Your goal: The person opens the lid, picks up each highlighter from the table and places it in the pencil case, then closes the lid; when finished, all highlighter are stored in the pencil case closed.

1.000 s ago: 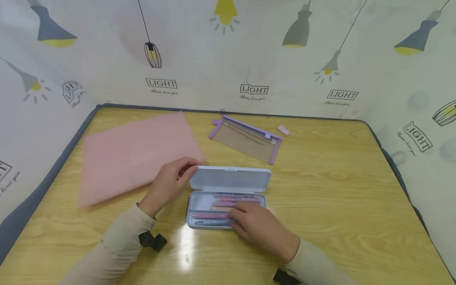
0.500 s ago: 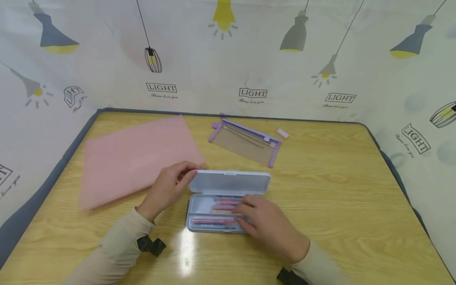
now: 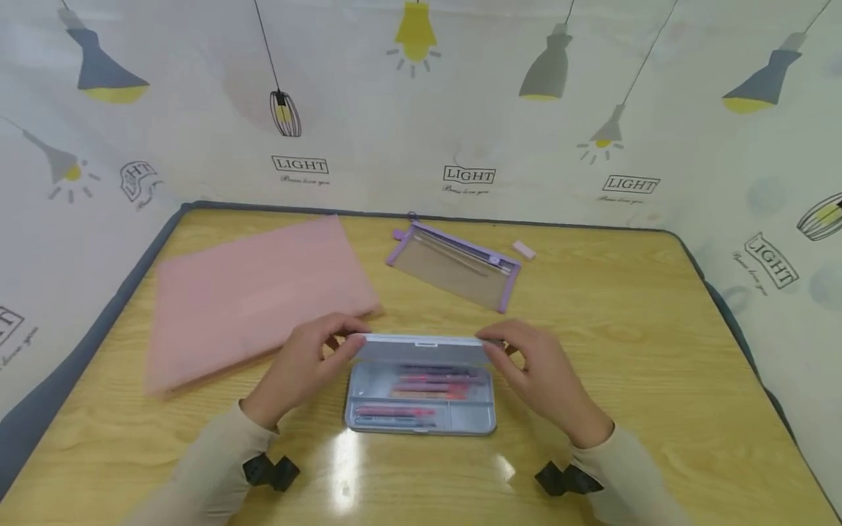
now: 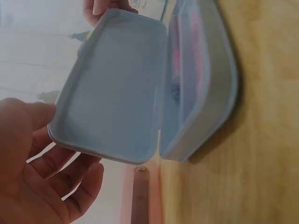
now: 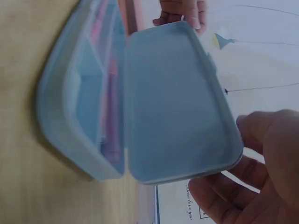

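Observation:
A pale blue pencil case (image 3: pixel 470 418) lies on the table in front of me, its hinged lid (image 3: pixel 427 353) raised at the back. Several pens (image 3: pixel 395 413), pink, purple and blue, lie in its two long compartments. My left hand (image 3: pixel 299 369) pinches the lid's left corner. At the opposite corner, my right hand (image 3: pixel 551 376) pinches the lid between thumb and fingers. Both wrist views show the lid's inner face (image 4: pixel 110 88), with each thumb at the edge and the other fingers behind. The lid partly covers the pens at the rear in the head view.
Left of the case lies a large pink folder (image 3: pixel 263 299). Behind it rests a mesh zip pouch (image 3: pixel 450 270) with purple trim, and a small pale pink eraser (image 3: pixel 523 250) sits beside that. A lamp-patterned curtain (image 3: pixel 368 88) borders the table (image 3: pixel 631 329).
My right hand has left the pens in the case and moved up to the lid's right corner. The lid has tilted forward, towards the case. My left hand has kept its hold.

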### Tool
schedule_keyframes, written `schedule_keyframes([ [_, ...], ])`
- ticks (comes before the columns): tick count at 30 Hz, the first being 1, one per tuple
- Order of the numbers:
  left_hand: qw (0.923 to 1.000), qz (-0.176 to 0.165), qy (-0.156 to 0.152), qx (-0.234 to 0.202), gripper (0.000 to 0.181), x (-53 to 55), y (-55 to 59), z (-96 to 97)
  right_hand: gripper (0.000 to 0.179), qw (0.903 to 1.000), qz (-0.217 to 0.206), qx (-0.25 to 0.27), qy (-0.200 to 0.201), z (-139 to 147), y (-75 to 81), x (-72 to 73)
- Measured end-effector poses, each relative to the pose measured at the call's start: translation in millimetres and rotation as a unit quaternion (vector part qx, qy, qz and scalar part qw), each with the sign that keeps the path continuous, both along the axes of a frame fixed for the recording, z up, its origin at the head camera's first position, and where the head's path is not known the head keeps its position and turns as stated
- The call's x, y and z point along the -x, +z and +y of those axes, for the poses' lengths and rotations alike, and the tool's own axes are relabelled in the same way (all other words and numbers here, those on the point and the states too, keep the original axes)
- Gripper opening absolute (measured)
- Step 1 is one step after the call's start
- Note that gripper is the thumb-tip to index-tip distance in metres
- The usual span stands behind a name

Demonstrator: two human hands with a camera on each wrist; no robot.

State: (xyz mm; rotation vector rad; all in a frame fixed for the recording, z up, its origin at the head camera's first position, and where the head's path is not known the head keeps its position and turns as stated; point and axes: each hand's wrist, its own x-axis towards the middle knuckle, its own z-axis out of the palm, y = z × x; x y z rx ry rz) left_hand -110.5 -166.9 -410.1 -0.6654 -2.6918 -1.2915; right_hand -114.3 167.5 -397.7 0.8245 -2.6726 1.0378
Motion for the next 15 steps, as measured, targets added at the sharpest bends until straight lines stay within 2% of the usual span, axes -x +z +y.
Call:
schedule_keyframes([
  [2,0.9993,0.030,-0.020,0.008,0.016,-9.4,-3.5,-0.7,0.020,0.9995,0.011,-0.017,0.023,3,-4.4,-9.5],
  [5,0.9938,0.091,-0.039,0.051,0.020,-27.2,-8.6,-0.2,0.029,0.9963,0.039,-0.053,0.054,7,-10.4,-24.9],
  [7,0.9857,0.135,-0.045,0.090,0.023,-39.5,-14.0,0.4,0.035,0.9916,0.063,-0.089,0.070,10,-15.5,-34.3],
  [10,0.9703,0.193,-0.046,0.138,0.030,-54.9,-25.2,1.8,0.034,0.9816,0.103,-0.135,0.087,13,-25.1,-45.2],
  [13,0.9616,0.218,-0.047,0.160,0.035,-65.6,-36.2,3.3,0.035,0.9718,0.135,-0.169,0.095,13,-34.7,-52.2],
  [15,0.9611,0.211,-0.045,0.173,0.037,-70.7,-40.1,4.3,0.037,0.9665,0.148,-0.186,0.097,12,-38.9,-55.3],
])
